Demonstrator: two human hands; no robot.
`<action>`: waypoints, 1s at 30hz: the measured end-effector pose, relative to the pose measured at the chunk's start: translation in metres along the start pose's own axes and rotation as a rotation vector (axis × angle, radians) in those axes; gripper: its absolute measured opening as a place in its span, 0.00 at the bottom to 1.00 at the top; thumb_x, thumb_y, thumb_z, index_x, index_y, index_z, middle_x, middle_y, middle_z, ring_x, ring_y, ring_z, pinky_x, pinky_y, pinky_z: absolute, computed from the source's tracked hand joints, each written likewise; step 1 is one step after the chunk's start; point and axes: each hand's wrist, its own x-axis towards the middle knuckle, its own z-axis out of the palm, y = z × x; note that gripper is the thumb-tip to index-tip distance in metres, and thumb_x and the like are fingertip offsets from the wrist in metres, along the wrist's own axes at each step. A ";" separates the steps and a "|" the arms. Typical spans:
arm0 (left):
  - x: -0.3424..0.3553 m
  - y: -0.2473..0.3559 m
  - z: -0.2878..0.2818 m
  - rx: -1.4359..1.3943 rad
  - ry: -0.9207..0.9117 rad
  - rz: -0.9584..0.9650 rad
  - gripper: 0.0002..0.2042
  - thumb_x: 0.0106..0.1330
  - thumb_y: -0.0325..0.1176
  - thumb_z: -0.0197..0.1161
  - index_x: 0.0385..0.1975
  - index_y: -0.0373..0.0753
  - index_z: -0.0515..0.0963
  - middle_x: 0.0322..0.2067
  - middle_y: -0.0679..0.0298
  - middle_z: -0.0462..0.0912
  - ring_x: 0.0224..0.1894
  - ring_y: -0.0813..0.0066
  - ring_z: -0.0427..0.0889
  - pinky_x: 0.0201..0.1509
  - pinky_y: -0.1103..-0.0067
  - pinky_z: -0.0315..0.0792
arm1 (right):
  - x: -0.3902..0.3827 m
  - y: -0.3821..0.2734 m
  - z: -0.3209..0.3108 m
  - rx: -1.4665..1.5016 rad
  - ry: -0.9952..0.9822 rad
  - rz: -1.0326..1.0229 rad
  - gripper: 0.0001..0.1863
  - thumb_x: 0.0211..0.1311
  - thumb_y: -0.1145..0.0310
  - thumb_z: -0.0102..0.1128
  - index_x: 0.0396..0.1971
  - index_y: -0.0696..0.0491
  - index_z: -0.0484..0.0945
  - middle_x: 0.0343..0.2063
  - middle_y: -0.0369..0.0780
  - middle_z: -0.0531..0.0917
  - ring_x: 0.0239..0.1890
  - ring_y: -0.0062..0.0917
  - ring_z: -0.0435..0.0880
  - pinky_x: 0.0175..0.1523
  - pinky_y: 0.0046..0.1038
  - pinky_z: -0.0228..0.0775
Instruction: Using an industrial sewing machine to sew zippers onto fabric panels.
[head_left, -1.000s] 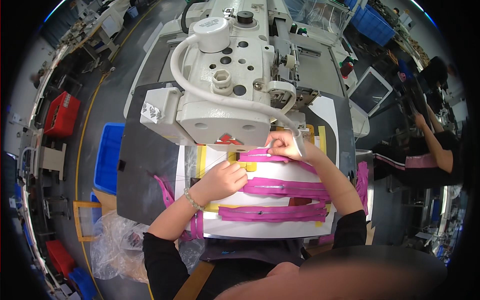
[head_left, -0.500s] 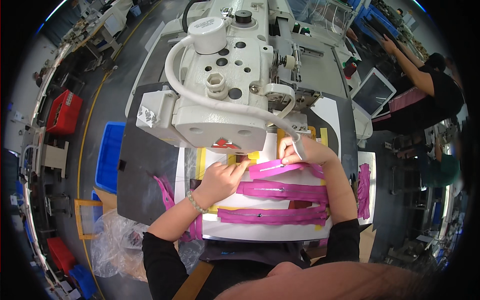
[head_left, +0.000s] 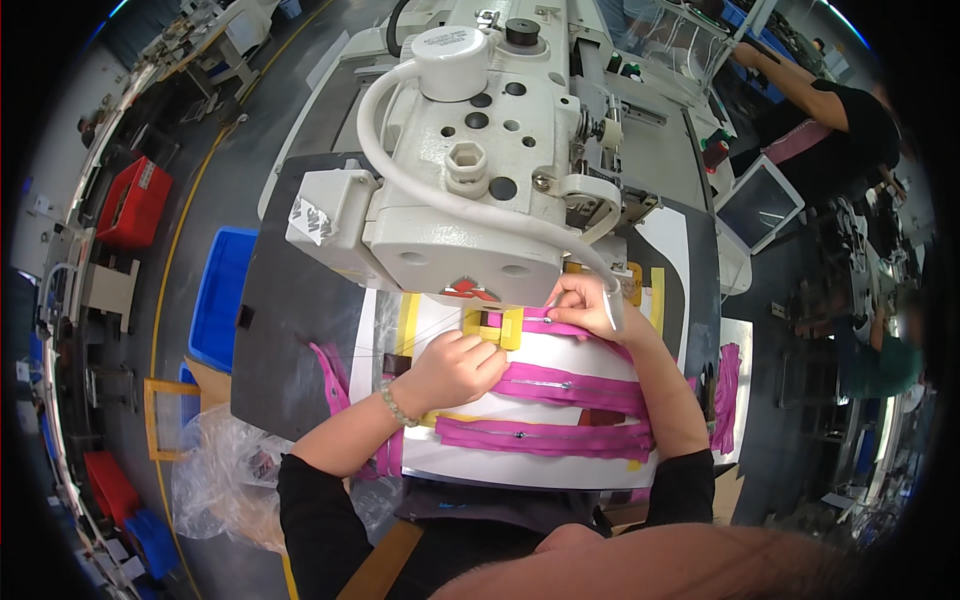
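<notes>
The dark, flat counter (head_left: pixel 290 265) spreads widest, smooth and hard-looking. Over it stands the machine (head_left: pixel 455 235), a bulky body of off-white painted metal with a soft, curved white hose. Beneath lies the white board (head_left: pixel 570 401), thin, flat and probably slick enough for cloth to slide on.

Across the board's near part runs the lower zip (head_left: pixel 545 437), a long pink cloth strip with a pale line of teeth; the middle zip (head_left: pixel 585 392) lies just beyond, slightly rumpled along its edges.

The left hand (head_left: pixel 455 368) is curled in beside the yellow clip; whether its grip holds anything, I cannot tell. The right hand (head_left: pixel 590 308) has a narrow grip, thumb and fingers pinched on the top zip (head_left: pixel 540 326), which lies on the board below the machine's front.

That zip should be light and limp crosswise, a little firmer along the teeth, and hard to damage; the flat tape beside the teeth seems the best hold. Smallest is the yellow clip (head_left: pixel 511 329), blocky, smooth and apparently rigid.
</notes>
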 end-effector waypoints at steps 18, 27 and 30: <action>-0.003 0.005 0.006 0.003 -0.026 0.093 0.09 0.54 0.30 0.60 0.33 0.34 0.78 0.38 0.57 0.81 0.44 0.66 0.81 0.48 0.75 0.75 | -0.002 -0.017 0.018 -0.138 0.158 0.117 0.09 0.59 0.70 0.61 0.38 0.55 0.75 0.15 0.31 0.75 0.13 0.12 0.69 0.20 0.18 0.59; -0.005 0.003 0.006 -0.005 -0.044 0.091 0.09 0.54 0.29 0.59 0.34 0.33 0.78 0.40 0.57 0.81 0.45 0.66 0.81 0.50 0.75 0.74 | -0.002 -0.024 0.024 -0.127 0.206 0.162 0.11 0.59 0.71 0.60 0.40 0.57 0.73 0.20 0.32 0.77 0.14 0.12 0.70 0.18 0.17 0.60; -0.003 0.003 0.005 -0.004 -0.048 0.090 0.09 0.54 0.29 0.59 0.34 0.33 0.78 0.40 0.56 0.81 0.46 0.65 0.81 0.51 0.75 0.74 | -0.004 -0.015 0.022 -0.205 0.235 0.191 0.14 0.59 0.69 0.60 0.44 0.57 0.74 0.20 0.32 0.77 0.15 0.12 0.71 0.19 0.17 0.62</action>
